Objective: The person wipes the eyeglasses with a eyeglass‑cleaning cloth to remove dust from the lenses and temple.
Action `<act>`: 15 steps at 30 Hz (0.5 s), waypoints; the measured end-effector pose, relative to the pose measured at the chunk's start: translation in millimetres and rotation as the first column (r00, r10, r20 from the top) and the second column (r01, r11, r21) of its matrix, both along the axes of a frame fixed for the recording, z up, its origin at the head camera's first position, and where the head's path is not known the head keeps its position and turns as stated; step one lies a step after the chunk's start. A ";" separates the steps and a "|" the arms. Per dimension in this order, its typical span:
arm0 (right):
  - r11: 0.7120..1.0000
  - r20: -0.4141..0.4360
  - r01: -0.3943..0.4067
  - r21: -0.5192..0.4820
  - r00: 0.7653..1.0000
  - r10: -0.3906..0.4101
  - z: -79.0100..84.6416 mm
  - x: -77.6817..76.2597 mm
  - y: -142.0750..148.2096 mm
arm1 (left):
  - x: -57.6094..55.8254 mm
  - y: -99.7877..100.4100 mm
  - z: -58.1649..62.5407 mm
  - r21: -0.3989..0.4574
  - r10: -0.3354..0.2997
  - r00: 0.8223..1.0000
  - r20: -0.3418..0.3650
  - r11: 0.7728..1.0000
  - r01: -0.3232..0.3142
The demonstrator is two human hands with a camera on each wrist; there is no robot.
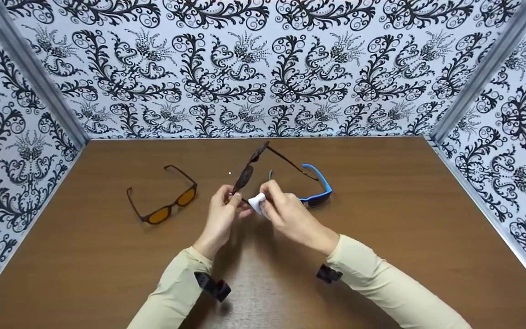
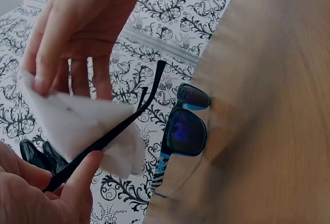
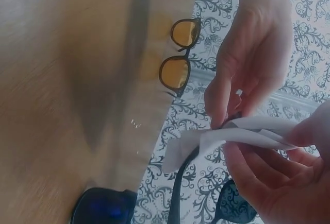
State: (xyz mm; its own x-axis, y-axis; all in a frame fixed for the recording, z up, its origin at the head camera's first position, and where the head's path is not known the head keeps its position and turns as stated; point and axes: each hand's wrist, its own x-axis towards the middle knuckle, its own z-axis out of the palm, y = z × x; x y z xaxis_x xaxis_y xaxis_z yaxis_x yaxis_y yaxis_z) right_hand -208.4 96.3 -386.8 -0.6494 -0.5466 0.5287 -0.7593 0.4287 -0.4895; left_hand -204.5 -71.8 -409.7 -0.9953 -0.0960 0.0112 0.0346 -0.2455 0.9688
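My left hand pinches a pair of dark sunglasses by one temple, near the hinge, above the table. The lenses point up and away, and the other temple stretches out to the right. In my right hand is a white cloth, pinched between thumb and fingers. The left wrist view has the cloth lying against the held temple arm. From the right wrist, the cloth appears folded around part of that temple, hiding it there.
Orange-lensed glasses lie unfolded on the brown table at left. Blue-framed sunglasses lie behind my right hand, partly hidden by it. Patterned panels wall the table at the back and sides.
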 end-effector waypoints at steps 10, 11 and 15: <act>0.996 0.019 0.039 -0.076 0.999 -0.038 1.4 -2.9 -11.2 | 0.8 5.2 -2.0 -0.070 -0.016 1.000 -0.020 0.997 0.014; 0.995 0.023 0.040 -0.088 0.999 -0.038 1.1 -3.2 -11.7 | 1.0 5.7 -1.8 -0.075 -0.018 1.000 -0.022 0.997 0.017; 0.988 0.072 0.035 -0.149 0.997 -0.024 -0.1 -4.7 -12.7 | 1.1 7.3 -0.4 -0.073 -0.034 0.999 -0.025 0.997 0.032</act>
State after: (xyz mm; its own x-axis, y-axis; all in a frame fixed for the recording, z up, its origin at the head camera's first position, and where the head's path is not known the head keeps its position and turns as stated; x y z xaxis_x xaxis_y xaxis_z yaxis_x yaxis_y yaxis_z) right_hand -213.1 83.6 -386.9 -0.7024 -0.4446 0.5559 -0.7090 0.3679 -0.6017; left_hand -203.4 -64.5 -410.1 -0.9972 -0.0615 0.0426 0.0528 -0.1764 0.9829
